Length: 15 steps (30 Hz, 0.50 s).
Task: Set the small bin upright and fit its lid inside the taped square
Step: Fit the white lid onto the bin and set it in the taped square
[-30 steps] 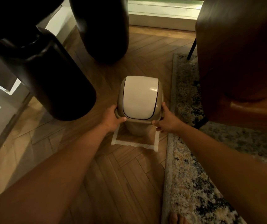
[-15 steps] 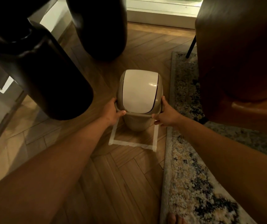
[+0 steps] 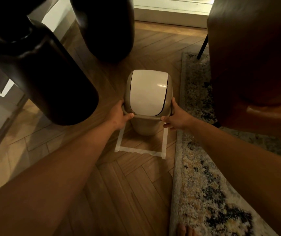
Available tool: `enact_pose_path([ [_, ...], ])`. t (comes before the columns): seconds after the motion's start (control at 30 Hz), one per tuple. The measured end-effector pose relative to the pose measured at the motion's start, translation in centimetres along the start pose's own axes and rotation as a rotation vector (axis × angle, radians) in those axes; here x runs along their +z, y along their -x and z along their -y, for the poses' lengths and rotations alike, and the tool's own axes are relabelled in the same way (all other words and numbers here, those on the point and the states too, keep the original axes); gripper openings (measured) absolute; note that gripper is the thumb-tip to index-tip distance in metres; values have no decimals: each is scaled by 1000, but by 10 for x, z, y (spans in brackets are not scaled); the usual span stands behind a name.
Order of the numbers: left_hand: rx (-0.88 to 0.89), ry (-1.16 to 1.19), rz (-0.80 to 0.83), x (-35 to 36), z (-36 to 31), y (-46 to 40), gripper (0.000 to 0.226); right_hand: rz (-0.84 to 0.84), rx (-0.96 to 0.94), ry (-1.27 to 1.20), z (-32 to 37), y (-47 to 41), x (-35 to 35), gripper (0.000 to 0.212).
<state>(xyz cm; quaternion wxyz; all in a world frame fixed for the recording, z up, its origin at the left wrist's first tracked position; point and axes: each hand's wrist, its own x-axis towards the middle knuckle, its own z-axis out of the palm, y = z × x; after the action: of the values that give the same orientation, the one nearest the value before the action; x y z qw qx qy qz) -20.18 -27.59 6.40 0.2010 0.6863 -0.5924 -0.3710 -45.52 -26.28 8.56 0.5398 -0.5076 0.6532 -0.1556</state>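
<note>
A small beige bin [image 3: 144,127] stands upright on the wooden floor, its base inside the white taped square [image 3: 140,151]. A cream swing lid [image 3: 148,93] sits on top of it in a beige frame. My left hand [image 3: 121,114] grips the lid frame's left edge, thumb on the front rim. On the right edge, my right hand [image 3: 175,119] grips the frame the same way. The far side of the taped square is hidden behind the bin.
Two large dark vases stand near: one [image 3: 41,77] at the left close to my left arm, one [image 3: 105,28] behind the bin. A brown leather chair [image 3: 255,65] stands at the right on a patterned rug [image 3: 204,184]. My toes [image 3: 184,230] show at the bottom.
The bin with both hands on it sits slightly farther up in the view than one second ago; the grip is unchanged and more of the taped square shows in front.
</note>
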Motion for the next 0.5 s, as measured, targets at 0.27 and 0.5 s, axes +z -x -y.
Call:
enact_pose_path([
  [0.27, 42, 66, -29, 2, 3, 6, 81, -168, -221, 409, -13, -2, -2, 91],
  [0.5, 76, 39, -21, -2, 5, 8, 82, -214, -279, 383, -14, -2, 5, 91],
])
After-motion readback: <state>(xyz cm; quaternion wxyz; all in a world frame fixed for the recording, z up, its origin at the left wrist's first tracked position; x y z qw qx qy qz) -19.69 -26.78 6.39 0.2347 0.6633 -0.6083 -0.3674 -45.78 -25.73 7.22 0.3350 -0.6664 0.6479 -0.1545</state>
